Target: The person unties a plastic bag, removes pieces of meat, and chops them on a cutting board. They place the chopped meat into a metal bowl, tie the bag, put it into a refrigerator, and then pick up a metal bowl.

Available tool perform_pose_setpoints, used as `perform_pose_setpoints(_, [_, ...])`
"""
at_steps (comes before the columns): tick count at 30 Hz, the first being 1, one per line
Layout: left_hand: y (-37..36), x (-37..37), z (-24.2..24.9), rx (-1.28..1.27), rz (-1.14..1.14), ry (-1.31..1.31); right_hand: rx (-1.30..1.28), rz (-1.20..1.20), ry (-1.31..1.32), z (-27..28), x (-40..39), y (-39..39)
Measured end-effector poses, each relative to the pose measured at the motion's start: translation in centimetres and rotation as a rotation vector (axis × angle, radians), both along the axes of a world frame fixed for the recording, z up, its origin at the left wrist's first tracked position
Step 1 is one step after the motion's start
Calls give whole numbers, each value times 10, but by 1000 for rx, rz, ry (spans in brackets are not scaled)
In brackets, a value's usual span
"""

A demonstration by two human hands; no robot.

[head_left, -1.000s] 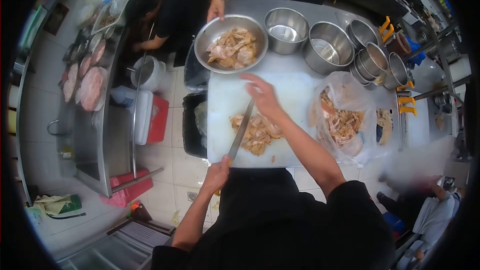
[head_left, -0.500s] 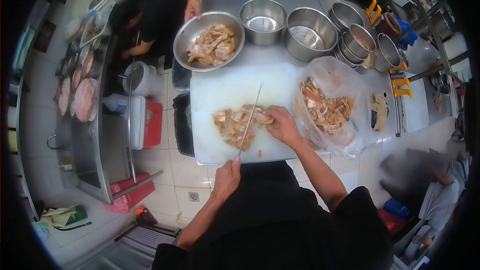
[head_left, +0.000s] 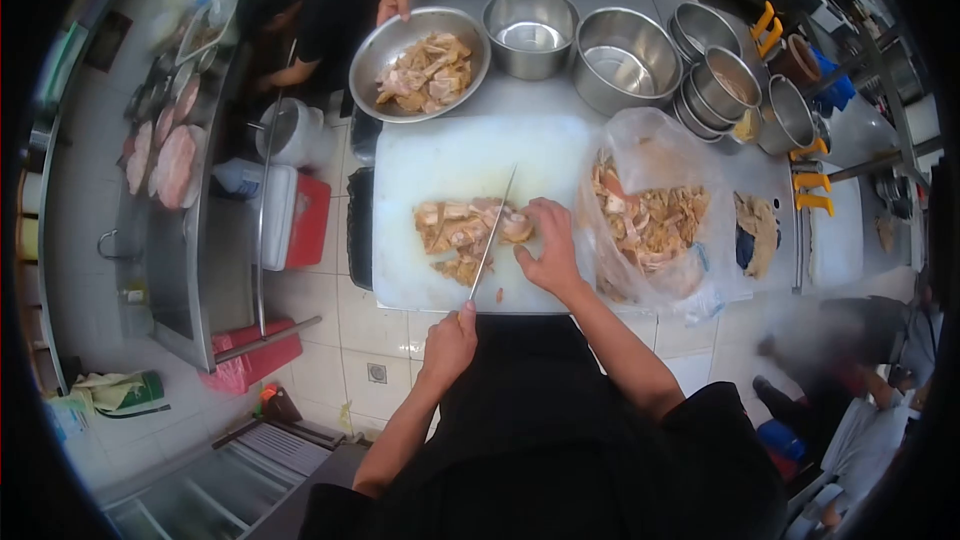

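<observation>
My left hand (head_left: 450, 348) is closed round the handle of a long knife (head_left: 489, 250). Its blade slants up and away across pieces of meat (head_left: 447, 230) on a white cutting board (head_left: 410, 285). At the right side of the blade, my right hand (head_left: 548, 245) has its thumb and fingers on either side of a meat piece (head_left: 517, 228), close to the edge. Cut strips lie left of the knife, and a small scrap sits near the board's front edge. Right of the board is a clear plastic bag (head_left: 640, 130) full of similar meat.
Beyond the board stands a steel bowl (head_left: 365, 65) of cut meat, with another person's hand (head_left: 394, 2) on its rim. Steel pots (head_left: 530, 35) line the back, with stacked pots (head_left: 715, 90) at right. A crumpled cloth (head_left: 760, 230) lies beyond the bag.
The view has shifted slightly. The knife now stands at the right end of the meat strip, closer to my right hand. My right hand's fingers have drawn back round the piece.
</observation>
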State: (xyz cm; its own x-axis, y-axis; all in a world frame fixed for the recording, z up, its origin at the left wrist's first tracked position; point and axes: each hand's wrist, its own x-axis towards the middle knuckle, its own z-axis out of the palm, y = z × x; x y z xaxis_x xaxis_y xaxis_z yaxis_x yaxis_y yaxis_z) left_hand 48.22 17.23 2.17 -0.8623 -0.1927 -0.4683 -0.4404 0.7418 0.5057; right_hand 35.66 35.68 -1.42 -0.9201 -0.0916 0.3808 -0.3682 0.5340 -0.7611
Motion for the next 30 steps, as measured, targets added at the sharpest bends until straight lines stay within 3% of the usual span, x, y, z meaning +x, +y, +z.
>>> perform_pose_setpoints(3, [2, 4, 6, 14, 18, -35, -27, 8, 14, -13, -3, -7])
perform_pose_setpoints(5, [0, 4, 13, 29, 11, -29, 14, 110, -132, -21, -7, -7])
perform_pose_setpoints(10, [0, 6, 5, 21, -8, -47, -74, 46, -59, -34, 11, -19])
perform_pose_setpoints(16, [3, -45, -9, 168, 80, -87, -73, 81, -129, -35, 24, -26])
perform_pose_setpoints(18, [-11, -41, 2, 213, 145, -59, -163, -73, -118, -33, 25, -26])
perform_pose_setpoints(20, [-29, -27, 10, 270, 207, -56, -142, -74, -76, -30, 35, -29])
perform_pose_setpoints(22, [-62, -15, 16, 409, 418, -6, 191, 79, -49, 13, 47, -42])
perform_pose_setpoints(23, [-80, -10, 19, 493, 459, -62, 351, 136, -104, 1, 50, -50])
perform_pose_setpoints(27, [-136, 23, -8, 747, 555, -263, 402, 60, -124, -16, 25, -81])
perform_pose_setpoints(30, [-140, 37, -26, 933, 622, -436, 436, -4, -85, -11, -1, -98])
